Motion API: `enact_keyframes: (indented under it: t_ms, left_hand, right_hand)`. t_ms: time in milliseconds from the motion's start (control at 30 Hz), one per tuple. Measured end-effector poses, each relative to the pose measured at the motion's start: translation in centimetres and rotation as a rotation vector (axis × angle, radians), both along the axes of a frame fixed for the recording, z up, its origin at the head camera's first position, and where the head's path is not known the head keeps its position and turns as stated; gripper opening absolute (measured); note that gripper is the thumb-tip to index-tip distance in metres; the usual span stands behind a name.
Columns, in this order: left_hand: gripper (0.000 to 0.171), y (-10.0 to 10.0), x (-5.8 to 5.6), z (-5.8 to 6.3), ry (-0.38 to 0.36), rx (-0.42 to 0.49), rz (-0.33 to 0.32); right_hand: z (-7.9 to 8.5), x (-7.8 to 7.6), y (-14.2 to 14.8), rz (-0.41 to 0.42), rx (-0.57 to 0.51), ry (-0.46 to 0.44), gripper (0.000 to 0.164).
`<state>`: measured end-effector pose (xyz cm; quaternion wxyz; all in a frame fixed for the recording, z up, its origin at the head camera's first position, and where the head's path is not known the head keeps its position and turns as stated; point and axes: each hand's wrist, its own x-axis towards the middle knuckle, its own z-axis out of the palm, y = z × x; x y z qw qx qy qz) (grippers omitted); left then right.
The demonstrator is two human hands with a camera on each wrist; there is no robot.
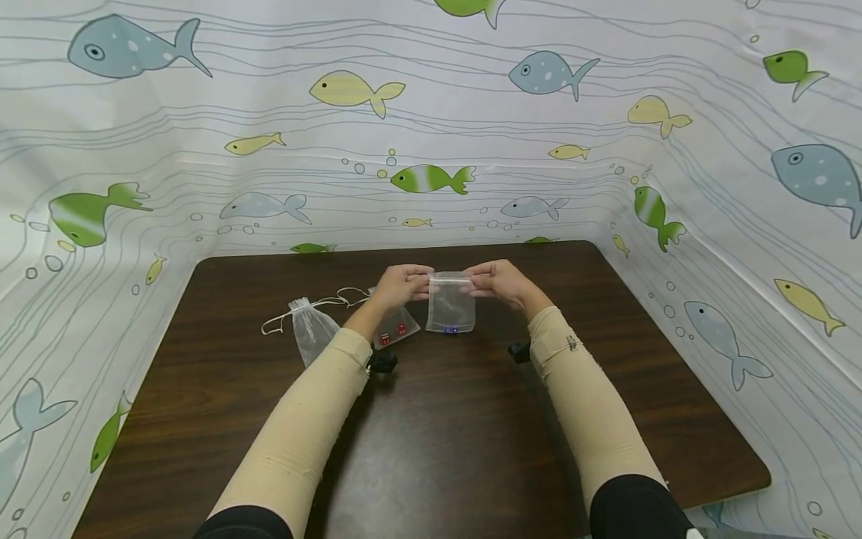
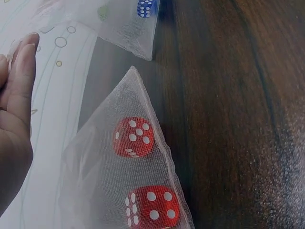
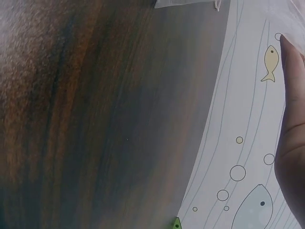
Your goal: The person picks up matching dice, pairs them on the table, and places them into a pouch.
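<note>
A sheer white drawstring pouch (image 1: 451,299) hangs upright between both hands, with blue dice (image 1: 450,329) at its bottom. My left hand (image 1: 404,287) pinches its top left corner; my right hand (image 1: 501,284) pinches the top right corner. In the left wrist view the left hand (image 2: 16,119) shows at the left edge, and a blue die (image 2: 145,8) is at the top. A second sheer pouch (image 2: 95,167) with red dice (image 2: 134,137) lies just below the left hand. The right wrist view shows part of the right hand (image 3: 293,124) at the right edge.
Left of the red dice, a third sheer pouch (image 1: 313,333) lies partly behind the left forearm, its white cords (image 1: 276,322) spread over the dark wooden table (image 1: 431,449). A fish-patterned sheet (image 1: 438,120) surrounds the table at the back and sides.
</note>
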<state>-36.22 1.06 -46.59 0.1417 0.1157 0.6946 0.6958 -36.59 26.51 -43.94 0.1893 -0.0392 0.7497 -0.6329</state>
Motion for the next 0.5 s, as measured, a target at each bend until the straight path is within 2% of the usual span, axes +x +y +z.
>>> enact_keyframes:
  t_ms: [500]
  left_hand:
    - [0.031, -0.86, -0.3, -0.56, -0.027, 0.009, 0.004]
  right_hand:
    - [-0.51, -0.24, 0.52, -0.042, -0.039, -0.029, 0.031]
